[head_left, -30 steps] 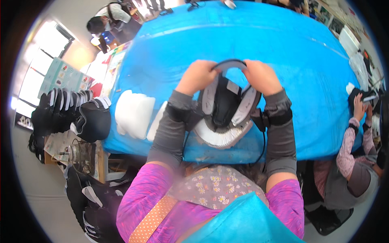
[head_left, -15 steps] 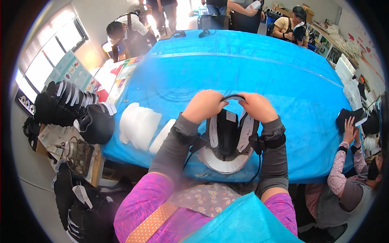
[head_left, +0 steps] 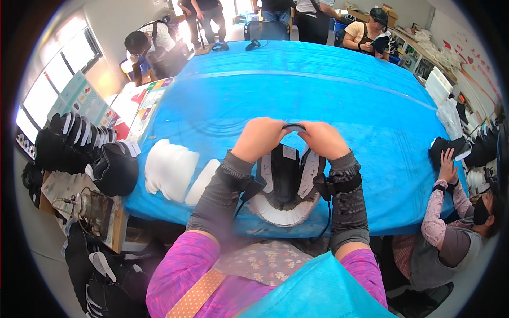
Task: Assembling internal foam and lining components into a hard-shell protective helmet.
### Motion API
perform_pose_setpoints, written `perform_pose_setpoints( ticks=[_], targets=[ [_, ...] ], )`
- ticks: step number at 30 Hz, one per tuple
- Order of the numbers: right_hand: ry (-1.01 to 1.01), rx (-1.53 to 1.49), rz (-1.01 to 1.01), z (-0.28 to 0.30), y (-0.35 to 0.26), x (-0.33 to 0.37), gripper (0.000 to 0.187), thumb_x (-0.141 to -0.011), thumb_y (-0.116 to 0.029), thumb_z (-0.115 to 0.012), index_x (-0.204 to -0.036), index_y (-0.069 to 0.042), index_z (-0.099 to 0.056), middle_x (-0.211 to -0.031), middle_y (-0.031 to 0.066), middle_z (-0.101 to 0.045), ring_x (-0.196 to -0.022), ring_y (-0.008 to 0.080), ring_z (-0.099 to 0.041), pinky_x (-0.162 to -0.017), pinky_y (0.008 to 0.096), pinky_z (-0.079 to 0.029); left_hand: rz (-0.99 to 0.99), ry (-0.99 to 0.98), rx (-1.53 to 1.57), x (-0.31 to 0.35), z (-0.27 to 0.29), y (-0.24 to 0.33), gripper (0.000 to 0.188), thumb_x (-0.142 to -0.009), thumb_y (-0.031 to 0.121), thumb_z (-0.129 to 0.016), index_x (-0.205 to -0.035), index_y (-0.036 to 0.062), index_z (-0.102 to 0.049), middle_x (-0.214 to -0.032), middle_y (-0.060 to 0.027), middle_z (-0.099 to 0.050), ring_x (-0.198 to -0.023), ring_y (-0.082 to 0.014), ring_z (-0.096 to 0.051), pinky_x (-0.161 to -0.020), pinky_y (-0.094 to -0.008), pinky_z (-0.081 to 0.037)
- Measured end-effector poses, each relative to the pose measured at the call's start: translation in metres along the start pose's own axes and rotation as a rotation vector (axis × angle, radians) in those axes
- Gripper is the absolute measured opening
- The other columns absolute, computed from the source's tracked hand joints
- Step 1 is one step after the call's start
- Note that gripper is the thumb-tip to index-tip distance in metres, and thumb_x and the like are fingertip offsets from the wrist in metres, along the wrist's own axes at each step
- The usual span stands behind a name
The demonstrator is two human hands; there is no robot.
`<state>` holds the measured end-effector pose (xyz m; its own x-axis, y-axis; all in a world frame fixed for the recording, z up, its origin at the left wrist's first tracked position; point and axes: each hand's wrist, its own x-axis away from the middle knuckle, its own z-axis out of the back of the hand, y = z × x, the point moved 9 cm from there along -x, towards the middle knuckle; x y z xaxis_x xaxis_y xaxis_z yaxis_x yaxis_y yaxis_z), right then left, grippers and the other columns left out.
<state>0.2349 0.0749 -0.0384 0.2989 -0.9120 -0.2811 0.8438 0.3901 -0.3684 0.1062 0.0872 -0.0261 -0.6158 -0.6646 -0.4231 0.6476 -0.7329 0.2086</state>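
Observation:
A black shoe upper [head_left: 284, 183] lies on the blue-covered table in front of me, with white inner side pieces and a pleated white curved end [head_left: 286, 213] towards me. Its far, dark curved edge is pinched between the fingers of my left hand [head_left: 260, 139] and my right hand [head_left: 326, 140]. The two hands sit close together on either side of the raised edge, thumbs inward. White foam pads [head_left: 169, 170] lie to the left of my left forearm, one of them [head_left: 202, 182] apart from the pile.
More black uppers with white edges are stacked on the left [head_left: 112, 168]. Below them stands a small metal machine [head_left: 94, 208] on a side table. At right, a co-worker's hand [head_left: 448, 165] touches a black piece. Other people are at the far side.
The whole view has shifted slightly, so the table and my hands appear further left. Both hands keep the same pinch on the upper's far edge.

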Motion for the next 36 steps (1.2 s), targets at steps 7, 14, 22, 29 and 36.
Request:
perform_pose_setpoints(
  ticks=[7,14,22,29,36],
  targets=[
    [0.058,0.01,0.014,0.005,-0.011,-0.001,0.019,-0.096,-0.025,-0.062,-0.105,-0.011,-0.072,-0.083,0.0179,-0.068,-0.078,0.0396,-0.066,-0.066,0.0487,-0.052,0.043,0.011,-0.074,0.001,-0.003,-0.006,0.028,-0.097,0.031,-0.06,-0.087,0.0077,-0.072,-0.072,-0.0185,-0.065,-0.069,-0.0396,-0.064,-0.06,-0.0487,-0.049],
    [0.174,0.121,0.128,0.01,-0.021,0.0,0.019,-0.096,-0.025,-0.062,-0.088,-0.01,-0.07,-0.075,0.0166,-0.067,-0.071,0.0376,-0.066,-0.06,0.0483,-0.05,-0.057,0.125,0.062,0.001,0.013,0.008,0.023,-0.095,0.029,-0.062,-0.089,0.0103,-0.073,-0.073,-0.0177,-0.066,-0.07,-0.0378,-0.065,-0.06,-0.0464,-0.05],
    [0.155,0.114,0.089,0.015,-0.025,0.003,0.02,-0.096,-0.028,-0.062,-0.101,-0.013,-0.073,-0.079,0.0155,-0.068,-0.073,0.0372,-0.066,-0.062,0.0463,-0.051,-0.038,0.137,-0.116,0.002,0.011,0.013,0.021,-0.096,0.027,-0.062,-0.088,0.0095,-0.071,-0.068,-0.0147,-0.065,-0.063,-0.0339,-0.066,-0.055,-0.0437,-0.049],
    [0.274,0.213,0.081,0.015,-0.017,-0.002,0.019,-0.095,-0.027,-0.063,-0.089,-0.011,-0.07,-0.073,0.014,-0.068,-0.069,0.034,-0.068,-0.058,0.0451,-0.051,0.026,0.209,0.035,0.0,0.021,0.009,0.02,-0.095,0.028,-0.063,-0.099,0.0113,-0.073,-0.074,-0.0162,-0.068,-0.07,-0.0367,-0.067,-0.059,-0.0458,-0.05],
    [0.307,0.201,0.078,0.006,-0.017,-0.004,0.018,-0.096,-0.026,-0.062,-0.092,-0.009,-0.068,-0.073,0.0142,-0.068,-0.069,0.0342,-0.068,-0.059,0.0455,-0.051,0.161,0.011,-0.093,0.005,-0.008,-0.025,0.028,-0.096,0.029,-0.06,-0.086,0.0047,-0.071,-0.076,-0.0196,-0.068,-0.072,-0.039,-0.067,-0.063,-0.0485,-0.051]
  ],
)
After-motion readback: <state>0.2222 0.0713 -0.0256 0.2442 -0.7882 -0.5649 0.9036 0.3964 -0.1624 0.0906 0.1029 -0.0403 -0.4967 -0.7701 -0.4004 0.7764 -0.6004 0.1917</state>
